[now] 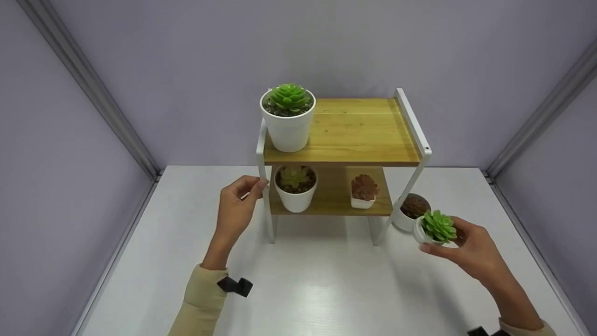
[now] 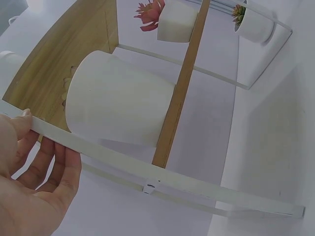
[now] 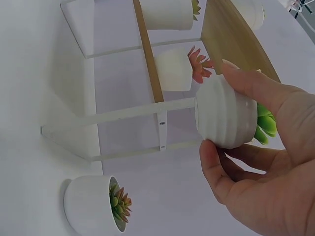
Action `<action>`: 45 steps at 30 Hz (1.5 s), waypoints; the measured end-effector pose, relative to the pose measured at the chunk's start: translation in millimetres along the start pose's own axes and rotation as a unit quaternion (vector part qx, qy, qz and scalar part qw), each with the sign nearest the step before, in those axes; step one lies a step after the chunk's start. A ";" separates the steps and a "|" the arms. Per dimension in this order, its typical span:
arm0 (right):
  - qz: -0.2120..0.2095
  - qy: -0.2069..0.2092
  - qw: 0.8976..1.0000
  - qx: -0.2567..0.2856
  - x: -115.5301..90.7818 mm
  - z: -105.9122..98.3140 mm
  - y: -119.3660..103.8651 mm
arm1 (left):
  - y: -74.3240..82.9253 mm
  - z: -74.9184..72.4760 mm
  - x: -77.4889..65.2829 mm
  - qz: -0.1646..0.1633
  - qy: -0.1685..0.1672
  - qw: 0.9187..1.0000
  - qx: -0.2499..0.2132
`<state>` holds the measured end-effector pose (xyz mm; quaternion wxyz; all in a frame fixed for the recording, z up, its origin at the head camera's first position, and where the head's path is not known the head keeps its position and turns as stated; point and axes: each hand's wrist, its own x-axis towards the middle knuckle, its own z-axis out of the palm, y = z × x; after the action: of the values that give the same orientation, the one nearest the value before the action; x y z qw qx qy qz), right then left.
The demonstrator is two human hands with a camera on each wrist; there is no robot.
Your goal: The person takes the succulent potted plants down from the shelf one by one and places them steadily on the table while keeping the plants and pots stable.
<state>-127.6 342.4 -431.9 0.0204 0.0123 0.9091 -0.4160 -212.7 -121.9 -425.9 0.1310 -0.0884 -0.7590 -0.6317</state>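
"What does the right hand (image 1: 478, 247) hold?"
"A small pot (image 3: 221, 113) with a green plant (image 1: 439, 227), in the air right of the shelf (image 1: 359, 130)"
"And the left hand (image 1: 235, 207)?"
"It holds the shelf's left post (image 2: 118, 159). A red plant (image 1: 364, 187) sits on the low board (image 1: 333, 191), a big pot (image 1: 290, 133) up top"

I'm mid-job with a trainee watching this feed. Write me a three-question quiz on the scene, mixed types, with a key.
1. Which hand holds the small ribbed pot?
2. True or false: the left hand touches the white frame.
3. The red succulent stands on:
A. the top shelf
B. the lower shelf
C. the table

Key: 1. the right hand; 2. true; 3. B.
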 end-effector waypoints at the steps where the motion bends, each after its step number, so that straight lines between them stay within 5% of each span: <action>1: 0.001 0.001 1.000 -0.002 0.3 -0.7 1.7 | -0.2 0.0 0.0 0.001 0.002 1.000 0.000; 27: 0.037 0.017 0.999 -0.020 13.9 -12.5 36.6 | -0.5 -0.4 -1.0 0.010 0.003 1.000 0.007; 45: 0.075 0.028 0.997 -0.014 33.6 -14.5 86.3 | -4.1 0.0 0.0 -0.003 0.000 1.000 -0.004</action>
<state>-158.1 410.0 -489.2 0.0261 0.0924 0.9114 -0.4002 -213.9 -122.7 -429.7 0.1283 -0.0867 -0.7570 -0.6348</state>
